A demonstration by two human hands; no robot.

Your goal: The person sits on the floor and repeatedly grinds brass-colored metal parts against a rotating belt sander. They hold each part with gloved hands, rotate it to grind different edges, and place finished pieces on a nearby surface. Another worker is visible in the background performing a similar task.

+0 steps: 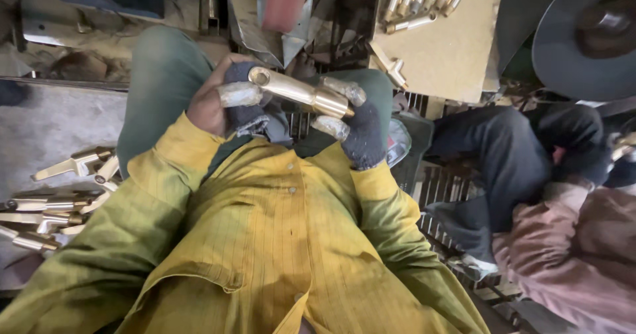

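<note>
Polished cylindrical brass tube fitting (301, 93) held level between both hands, left hand (232, 102) in a frayed dark knit glove gripping its open end, right hand (354, 125) pinching the stepped end, dull brass castings (53, 205) piled beside the left elbow

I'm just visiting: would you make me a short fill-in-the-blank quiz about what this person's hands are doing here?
1. Both hands, left and right, hold one ____-coloured metal tube.
2. The hands wear dark ____ with pale fingertips.
3. More such parts lie on the person's ____ side.
4. The person's shirt is ____.

Missing words: brass; gloves; left; yellow
</note>
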